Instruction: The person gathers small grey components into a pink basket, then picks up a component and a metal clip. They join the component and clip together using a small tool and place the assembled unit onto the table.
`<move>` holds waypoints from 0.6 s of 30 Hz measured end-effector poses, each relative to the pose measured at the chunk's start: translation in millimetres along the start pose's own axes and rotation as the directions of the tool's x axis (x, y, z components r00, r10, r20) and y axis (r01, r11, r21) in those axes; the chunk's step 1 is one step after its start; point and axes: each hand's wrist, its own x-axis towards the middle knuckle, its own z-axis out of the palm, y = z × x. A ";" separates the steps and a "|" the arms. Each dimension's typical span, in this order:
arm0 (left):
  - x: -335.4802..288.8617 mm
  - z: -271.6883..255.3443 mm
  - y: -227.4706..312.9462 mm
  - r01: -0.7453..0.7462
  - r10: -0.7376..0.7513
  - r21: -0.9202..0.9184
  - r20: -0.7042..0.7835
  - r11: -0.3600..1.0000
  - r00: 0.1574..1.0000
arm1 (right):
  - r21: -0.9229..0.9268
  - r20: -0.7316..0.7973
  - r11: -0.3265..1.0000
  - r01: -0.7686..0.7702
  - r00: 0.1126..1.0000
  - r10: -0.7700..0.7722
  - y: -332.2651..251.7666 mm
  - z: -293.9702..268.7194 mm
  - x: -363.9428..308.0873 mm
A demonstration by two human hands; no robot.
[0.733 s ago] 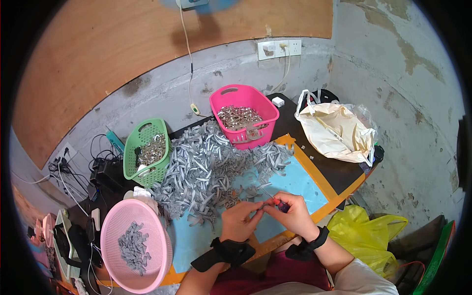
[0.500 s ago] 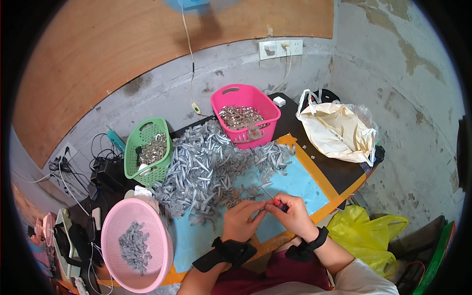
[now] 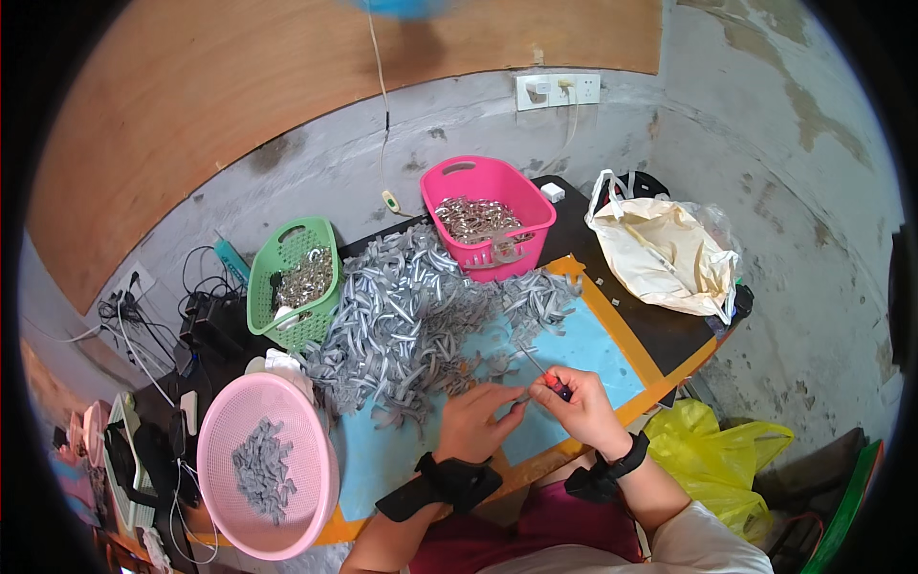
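On the near side of the grey heap (image 3: 387,306), two bare hands work close together. The right hand (image 3: 579,407) has its fingers clamped round the red and dark handle of a screwdriver-like tool (image 3: 558,386); the thin shaft points away toward the heap, probably so its tip is free of the fingers. The left hand (image 3: 473,421) meets it, thumb and forefinger drawn together near the handle; something small and dark shows at those fingertips, but I can't tell what it is or whether it's gripped. Low wrists like that likely help steady both hands.

Under them and the heap's near edge runs a blue sheet (image 3: 363,469), bordered with orange tape (image 3: 622,335), presumably to hold it flat. To the heap's near left, a pale pink round basket (image 3: 325,488) contains short grey pieces (image 3: 260,474); its wide mouth suits dropping things in from the left.

Against the heap's left flank leans a green basket (image 3: 306,330), and behind its right part stands a bright pink basket (image 3: 492,260). Both have shiny metal parts inside, their walls likely keeping these from mixing with the heap. Farther right of the heap slumps a cream bag (image 3: 660,258).
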 end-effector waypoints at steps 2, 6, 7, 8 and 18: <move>1.9 -0.1 -1.0 0.034 -0.034 0.005 0.032 0.999 0.999 | 0.003 -0.015 1.000 0.025 1.000 -0.025 2.5 0.7 -0.2; -2.1 3.3 -8.1 0.025 -0.025 -0.036 0.014 0.999 1.000 | -0.084 -0.029 0.995 0.055 0.998 -0.058 -1.0 5.1 0.2; -2.1 1.8 -7.3 0.030 -0.030 -0.036 0.013 0.999 0.999 | -0.104 -0.036 0.993 0.063 0.997 -0.067 -0.4 5.9 -0.6; 0.3 -1.7 -5.9 0.222 -0.215 -0.065 0.102 0.973 0.971 | -0.104 -0.032 0.993 0.059 0.998 -0.063 1.5 3.7 1.5; 8.2 -22.8 -69.0 0.382 -0.713 -0.924 0.244 0.036 0.657 | -0.550 -0.004 0.822 0.149 0.984 -0.181 34.2 -14.3 18.0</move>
